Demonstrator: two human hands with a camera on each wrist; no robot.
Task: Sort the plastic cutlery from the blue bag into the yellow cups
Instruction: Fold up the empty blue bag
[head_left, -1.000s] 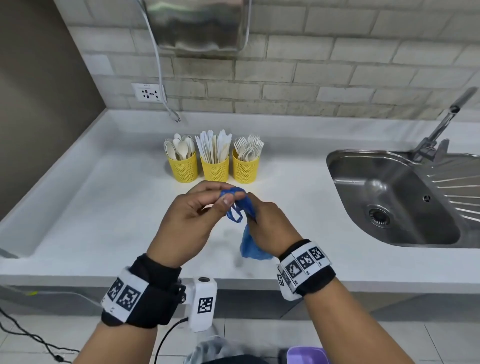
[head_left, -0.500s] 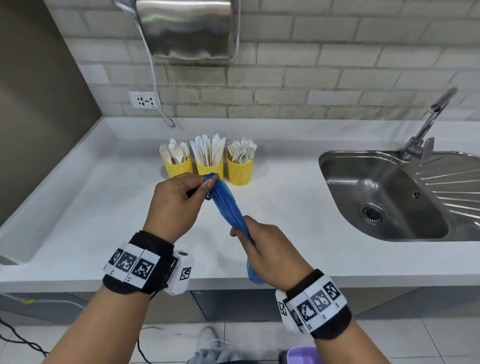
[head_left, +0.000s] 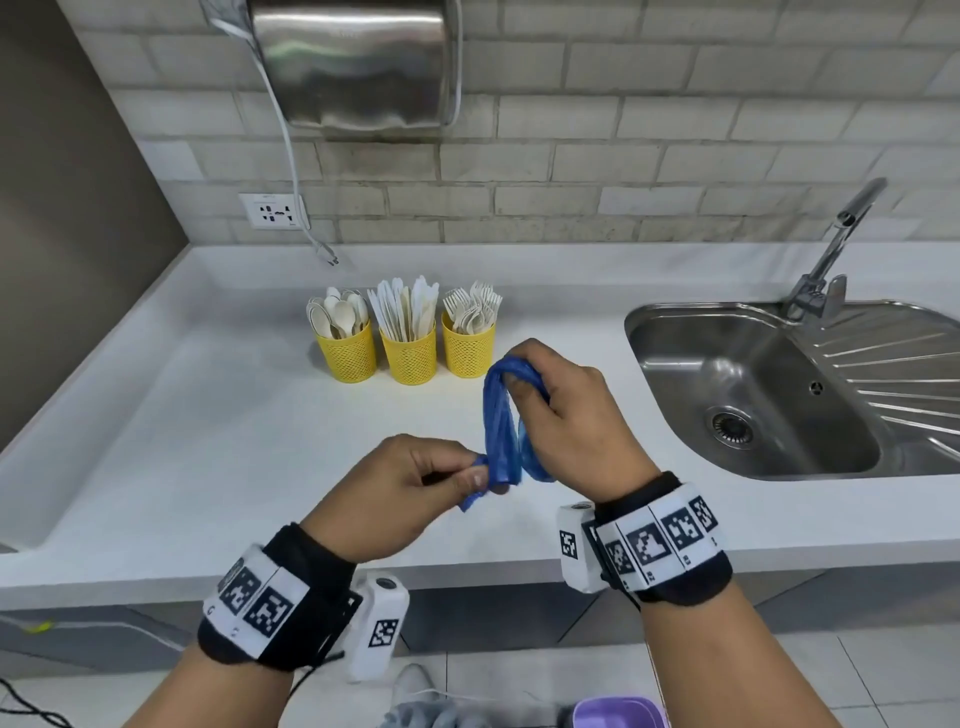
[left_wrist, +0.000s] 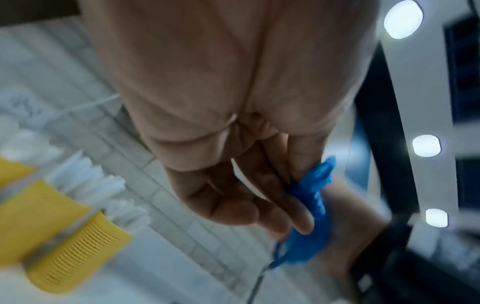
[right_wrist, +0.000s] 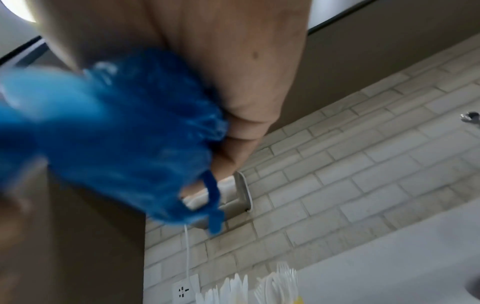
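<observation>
The blue bag (head_left: 500, 422) is twisted into a thin rope above the counter's front. My left hand (head_left: 415, 488) pinches its lower end between thumb and fingers. My right hand (head_left: 563, 415) grips the upper part, which loops over its fingers. Three yellow mesh cups stand in a row behind: spoons (head_left: 349, 351), knives (head_left: 409, 355) and forks (head_left: 467, 349). In the left wrist view the left fingers (left_wrist: 291, 205) clamp the blue bag (left_wrist: 311, 195) beside the yellow cups (left_wrist: 78, 244). In the right wrist view the bunched bag (right_wrist: 124, 133) lies against the right palm.
A steel sink (head_left: 753, 395) with a tap (head_left: 836, 244) is set in the white counter (head_left: 208, 441) to the right. A steel wall unit (head_left: 353, 62) hangs above, its cord running to a socket (head_left: 272, 210). A purple container (head_left: 618, 714) sits on the floor below.
The bag was stretched slantwise between the hands. Now my right hand has risen to the right, near the fork cup, and my left has dropped toward me, with the bag looped between them.
</observation>
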